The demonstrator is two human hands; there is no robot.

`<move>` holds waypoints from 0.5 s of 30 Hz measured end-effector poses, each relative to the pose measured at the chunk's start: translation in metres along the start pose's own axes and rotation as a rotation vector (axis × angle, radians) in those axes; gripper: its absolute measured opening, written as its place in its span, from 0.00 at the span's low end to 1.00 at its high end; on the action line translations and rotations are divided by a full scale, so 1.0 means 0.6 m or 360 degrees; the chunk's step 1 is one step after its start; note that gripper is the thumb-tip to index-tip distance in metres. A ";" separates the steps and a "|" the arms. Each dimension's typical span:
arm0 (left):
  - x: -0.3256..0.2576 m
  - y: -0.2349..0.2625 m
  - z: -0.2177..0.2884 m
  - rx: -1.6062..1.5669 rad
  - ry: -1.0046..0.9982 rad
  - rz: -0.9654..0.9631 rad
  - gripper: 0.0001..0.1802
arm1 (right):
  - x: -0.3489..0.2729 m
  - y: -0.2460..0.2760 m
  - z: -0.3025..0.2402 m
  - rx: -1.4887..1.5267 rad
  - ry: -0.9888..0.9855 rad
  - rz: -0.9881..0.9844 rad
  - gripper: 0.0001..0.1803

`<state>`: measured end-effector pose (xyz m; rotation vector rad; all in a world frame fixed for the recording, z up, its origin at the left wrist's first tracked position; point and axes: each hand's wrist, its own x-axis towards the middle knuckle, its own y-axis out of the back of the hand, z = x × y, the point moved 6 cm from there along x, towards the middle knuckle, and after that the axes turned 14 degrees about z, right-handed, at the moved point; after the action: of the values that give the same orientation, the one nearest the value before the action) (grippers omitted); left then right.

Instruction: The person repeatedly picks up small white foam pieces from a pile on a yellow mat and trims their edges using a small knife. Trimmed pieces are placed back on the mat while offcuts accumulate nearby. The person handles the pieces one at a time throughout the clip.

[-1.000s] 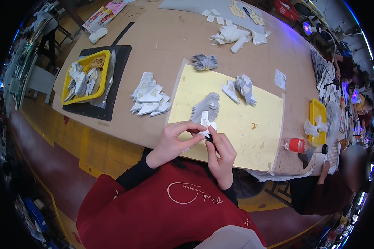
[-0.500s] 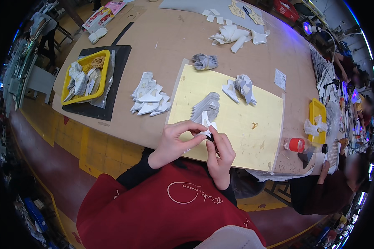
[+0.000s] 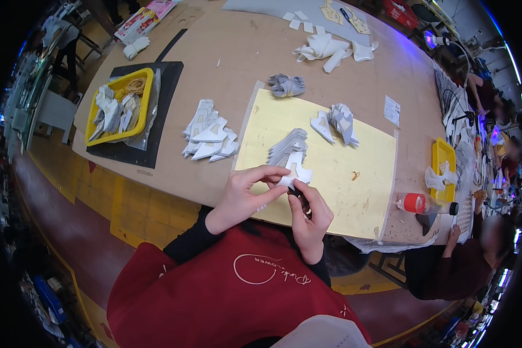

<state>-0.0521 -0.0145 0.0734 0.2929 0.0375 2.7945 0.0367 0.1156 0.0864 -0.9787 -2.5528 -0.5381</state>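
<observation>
Both hands meet over the near edge of the yellow mat (image 3: 354, 151). The left hand (image 3: 243, 194) curls in from the left, fingers pinching a small white cut piece (image 3: 296, 171). The right hand (image 3: 310, 217) rises upright, fingers closed around a dark tool (image 3: 300, 198) touching that piece.

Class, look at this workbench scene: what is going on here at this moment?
A person in a red apron works at a wooden table. The left hand pinches a small white cut piece over a yellow mat, while the right hand holds a dark tool against it. Stacks of similar white pieces lie nearby, and a yellow tray holds more.
</observation>
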 end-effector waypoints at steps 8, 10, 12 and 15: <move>0.005 0.005 0.016 0.0115 -0.0059 -0.0001 0.16 | 0.003 -0.004 0.003 -0.0053 -0.0073 -0.0107 0.15; 0.005 0.004 0.015 0.0100 -0.0040 0.0013 0.16 | 0.001 -0.004 0.005 -0.0030 -0.0121 -0.0095 0.15; 0.002 0.003 0.008 0.0066 0.0003 0.0031 0.16 | -0.003 -0.005 0.011 0.0007 -0.0189 -0.0074 0.15; 0.001 0.002 0.007 0.0031 0.0032 0.0043 0.15 | -0.006 -0.004 0.014 0.0045 -0.0191 -0.0038 0.15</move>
<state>-0.0520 -0.0153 0.0776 0.2718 0.0663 2.8257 0.0358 0.1159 0.0770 -1.0003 -2.6730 -0.4612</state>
